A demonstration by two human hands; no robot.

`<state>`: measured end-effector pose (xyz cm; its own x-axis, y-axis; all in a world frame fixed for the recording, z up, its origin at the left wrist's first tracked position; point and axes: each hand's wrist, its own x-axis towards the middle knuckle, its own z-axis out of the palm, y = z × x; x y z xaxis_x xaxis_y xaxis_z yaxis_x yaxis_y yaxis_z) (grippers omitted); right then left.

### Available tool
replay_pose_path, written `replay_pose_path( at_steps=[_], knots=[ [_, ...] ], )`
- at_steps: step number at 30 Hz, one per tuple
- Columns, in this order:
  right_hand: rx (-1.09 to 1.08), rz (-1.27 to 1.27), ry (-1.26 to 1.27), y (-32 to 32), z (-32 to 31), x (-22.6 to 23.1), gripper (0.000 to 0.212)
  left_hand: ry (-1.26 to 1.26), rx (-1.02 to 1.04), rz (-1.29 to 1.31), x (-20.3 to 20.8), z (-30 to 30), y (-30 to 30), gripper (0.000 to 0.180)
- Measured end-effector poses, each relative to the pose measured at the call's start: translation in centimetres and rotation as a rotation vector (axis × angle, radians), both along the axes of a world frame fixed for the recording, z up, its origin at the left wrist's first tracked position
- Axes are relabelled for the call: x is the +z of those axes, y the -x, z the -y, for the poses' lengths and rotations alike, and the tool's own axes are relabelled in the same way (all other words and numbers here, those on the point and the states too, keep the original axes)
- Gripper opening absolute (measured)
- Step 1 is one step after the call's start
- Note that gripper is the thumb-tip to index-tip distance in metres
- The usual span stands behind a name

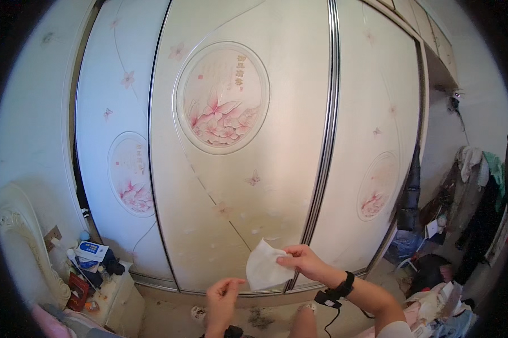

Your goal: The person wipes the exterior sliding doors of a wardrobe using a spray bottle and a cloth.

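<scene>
Cloth or tissue point(263, 270), thin and white, hangs in front of the wardrobe point(282, 186), its upper right edge pinched between the thumb and fingers of the right hand point(304, 262). Just beside its lower left edge is the left hand point(222, 298), fingers bent; I cannot tell whether they touch the sheet or grip anything. A black band point(347, 286) circles the right wrist, with a small black box point(326, 299) next to it. Below, a bare leg point(303, 324) shows over the pale floor point(175, 311). A heap of fabric point(434, 304) lies at lower right. On the left, a nightstand point(129, 312) carries a blue-and-white packet point(91, 251) and other small items, near a carved cream headboard point(17, 217). Beyond the hands, the wardrobe's cream sliding doors bear oval panels point(223, 98) with pink flowers. Garments point(475, 174) hang by the wall at far right.
</scene>
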<state>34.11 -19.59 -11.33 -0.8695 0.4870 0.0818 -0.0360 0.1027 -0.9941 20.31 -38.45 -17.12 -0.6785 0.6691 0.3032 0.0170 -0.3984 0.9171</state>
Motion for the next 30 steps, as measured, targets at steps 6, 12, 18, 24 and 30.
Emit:
replay_pose_path(
  at_steps=[6,12,18,24,30],
  knots=[
    [-0.084,-0.039,0.006,0.6,0.3,2.8,0.035,-0.23,0.034,0.014,0.8,1.7,1.0,0.036],
    [-0.142,-0.161,0.03,-0.6,0.5,4.9,0.024,-0.238,0.143,-0.009,2.5,1.3,0.4,0.042],
    [-0.315,-0.264,0.034,-3.9,-3.0,3.8,0.036,-0.284,0.116,-0.025,2.1,-2.2,-0.7,0.045],
    [-0.515,-0.407,0.055,-5.9,-11.3,1.4,0.027,-0.12,-0.006,-0.007,2.9,-6.5,-1.2,0.049],
    [-0.494,-0.376,-0.061,-0.4,-17.1,2.3,0.024,-0.054,0.078,0.029,0.1,-11.0,3.2,0.048]
  ],
)
